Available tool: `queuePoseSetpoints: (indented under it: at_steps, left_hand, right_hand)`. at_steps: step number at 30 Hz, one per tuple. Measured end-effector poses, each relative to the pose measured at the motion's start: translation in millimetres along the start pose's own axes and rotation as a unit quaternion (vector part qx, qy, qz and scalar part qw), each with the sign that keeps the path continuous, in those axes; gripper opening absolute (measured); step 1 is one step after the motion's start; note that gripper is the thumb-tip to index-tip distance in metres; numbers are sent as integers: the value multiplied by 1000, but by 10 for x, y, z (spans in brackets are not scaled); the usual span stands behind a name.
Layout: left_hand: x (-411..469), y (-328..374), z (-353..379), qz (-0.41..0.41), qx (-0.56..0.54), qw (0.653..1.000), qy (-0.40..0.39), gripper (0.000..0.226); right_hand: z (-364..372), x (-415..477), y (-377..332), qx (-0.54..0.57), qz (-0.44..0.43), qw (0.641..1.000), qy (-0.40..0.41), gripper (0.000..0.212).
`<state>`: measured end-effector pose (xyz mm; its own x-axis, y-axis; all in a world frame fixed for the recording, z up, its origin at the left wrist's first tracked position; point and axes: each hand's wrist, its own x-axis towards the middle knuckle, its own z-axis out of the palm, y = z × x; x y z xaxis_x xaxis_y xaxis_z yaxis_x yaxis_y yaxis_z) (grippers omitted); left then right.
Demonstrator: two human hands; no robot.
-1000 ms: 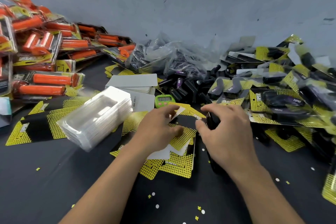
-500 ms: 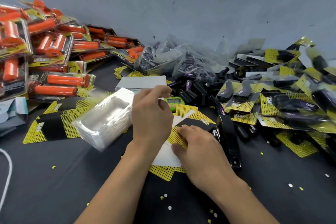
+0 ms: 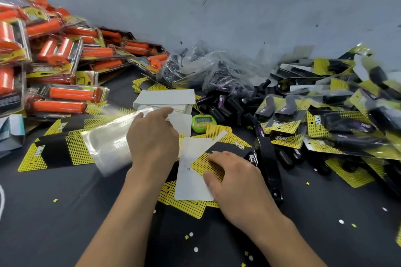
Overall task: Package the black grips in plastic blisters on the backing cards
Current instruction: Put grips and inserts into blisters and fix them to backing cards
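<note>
A stack of clear plastic blisters (image 3: 108, 145) lies blurred at centre left on yellow-and-black backing cards (image 3: 54, 149). My left hand (image 3: 152, 136) is over the stack's right end, fingers curled onto the top blister; the thumb is hidden. My right hand (image 3: 234, 178) rests flat on a yellow-and-black backing card (image 3: 208, 165) that overlaps a white card (image 3: 191, 182), with the thumb on the white card. Loose black grips (image 3: 223, 106) lie in a heap behind the cards.
A black stapler (image 3: 268, 158) lies just right of my right hand. A green timer (image 3: 202, 120) and a stack of white cards (image 3: 167, 97) sit behind. Orange packaged grips (image 3: 65, 97) pile up left, black packaged grips (image 3: 347, 128) right, a plastic bag (image 3: 206, 69) at the wall.
My left hand left the cards and moved up-left onto the blister stack. My right hand let go of the black stapler and came down onto the backing cards.
</note>
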<state>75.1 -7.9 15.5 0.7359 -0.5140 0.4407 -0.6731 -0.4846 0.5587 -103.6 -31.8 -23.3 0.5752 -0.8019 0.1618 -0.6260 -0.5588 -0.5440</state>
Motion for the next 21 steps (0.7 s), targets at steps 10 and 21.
queuePoseSetpoints:
  at_steps: [10,21]
  left_hand:
    - [-68,-31,33,35,-182,983,-9,33]
    - [-151,59,-116,96,-79,992,-20,54]
  right_hand:
    - [-18,-16,2,23,-1,1000,2,47]
    - [54,-22,33,41,-4,999,16,47]
